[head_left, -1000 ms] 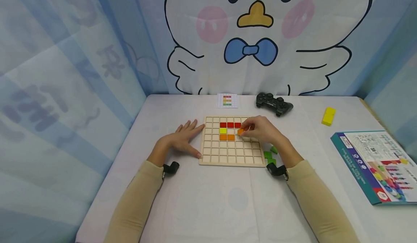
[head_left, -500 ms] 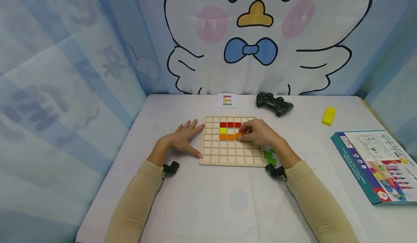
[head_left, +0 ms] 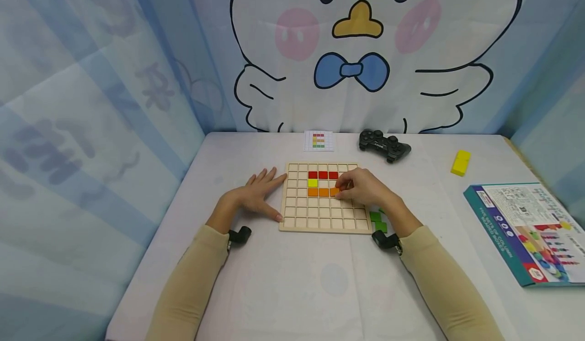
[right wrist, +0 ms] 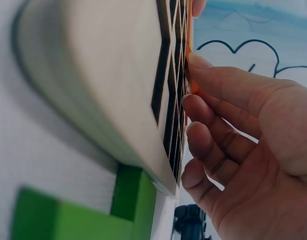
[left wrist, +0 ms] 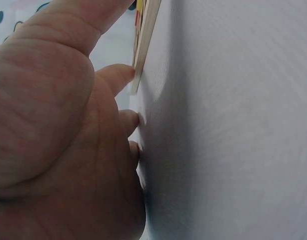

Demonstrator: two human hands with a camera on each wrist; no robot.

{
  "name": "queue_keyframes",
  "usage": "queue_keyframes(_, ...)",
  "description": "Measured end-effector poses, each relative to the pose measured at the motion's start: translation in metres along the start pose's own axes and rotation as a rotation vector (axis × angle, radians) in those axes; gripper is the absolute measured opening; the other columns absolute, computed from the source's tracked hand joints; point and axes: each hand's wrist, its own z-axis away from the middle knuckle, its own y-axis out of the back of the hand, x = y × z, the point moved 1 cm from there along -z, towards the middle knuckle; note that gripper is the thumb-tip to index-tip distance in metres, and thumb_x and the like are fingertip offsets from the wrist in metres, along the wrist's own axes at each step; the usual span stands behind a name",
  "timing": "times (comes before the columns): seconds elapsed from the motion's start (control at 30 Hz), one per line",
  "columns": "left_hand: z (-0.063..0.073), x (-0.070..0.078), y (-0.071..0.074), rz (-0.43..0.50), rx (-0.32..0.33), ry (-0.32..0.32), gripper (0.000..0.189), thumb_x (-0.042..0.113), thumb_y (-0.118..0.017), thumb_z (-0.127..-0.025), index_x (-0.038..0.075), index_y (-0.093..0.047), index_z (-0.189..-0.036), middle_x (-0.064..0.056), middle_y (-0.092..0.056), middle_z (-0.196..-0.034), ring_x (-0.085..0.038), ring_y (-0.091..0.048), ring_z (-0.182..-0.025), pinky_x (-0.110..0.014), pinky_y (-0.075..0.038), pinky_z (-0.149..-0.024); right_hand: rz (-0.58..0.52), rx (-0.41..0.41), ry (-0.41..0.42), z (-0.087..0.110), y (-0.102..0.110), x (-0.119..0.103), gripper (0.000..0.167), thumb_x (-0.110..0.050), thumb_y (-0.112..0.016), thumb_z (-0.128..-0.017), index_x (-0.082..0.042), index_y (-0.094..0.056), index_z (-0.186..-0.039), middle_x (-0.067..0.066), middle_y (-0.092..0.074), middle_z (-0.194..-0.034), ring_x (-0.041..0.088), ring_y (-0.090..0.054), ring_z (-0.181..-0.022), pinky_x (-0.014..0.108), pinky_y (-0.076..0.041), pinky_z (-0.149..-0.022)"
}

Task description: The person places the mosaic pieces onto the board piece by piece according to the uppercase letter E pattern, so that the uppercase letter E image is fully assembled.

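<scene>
A wooden grid board (head_left: 320, 219) lies on the table. Red blocks (head_left: 323, 175) fill part of one row, with a yellow-green block (head_left: 313, 183) below the left one. Orange blocks (head_left: 318, 192) form a lower row. At that row's right end my right hand (head_left: 363, 186) pinches an orange block (right wrist: 194, 86) between thumb and forefinger; it sits low in its cell, partly hidden by the fingertips. My left hand (head_left: 257, 196) is spread flat at the board's left side, thumb and forefinger touching the edge, as the left wrist view also shows.
Several green blocks (head_left: 377, 221) lie by the board's right edge. Behind the board are a small pattern card (head_left: 319, 141) and a black game controller (head_left: 385, 146). Yellow blocks (head_left: 460, 163) and a teal-edged box (head_left: 530, 234) lie on the right.
The right hand has moved slightly down the board, bringing the orange block from above the grid into the cell at the right end of the orange row. The left hand stays still.
</scene>
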Motion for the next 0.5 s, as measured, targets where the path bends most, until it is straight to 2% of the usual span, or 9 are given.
queue_keyframes(0.5, 0.0014, -0.0004, 0.0014, 0.004, 0.002, -0.005, 0.129, 0.068, -0.084, -0.073, 0.029, -0.007, -0.169, -0.008, 0.014, -0.175, -0.032, 0.019, -0.162, -0.056, 0.011, -0.129, 0.012, 0.016, -0.016, 0.0007, 0.0022, -0.004, 0.025, -0.019, -0.083, -0.09, -0.005, -0.078, -0.11, 0.005, -0.075, -0.102, 0.021, -0.062, -0.091, 0.035, -0.052, -0.082)
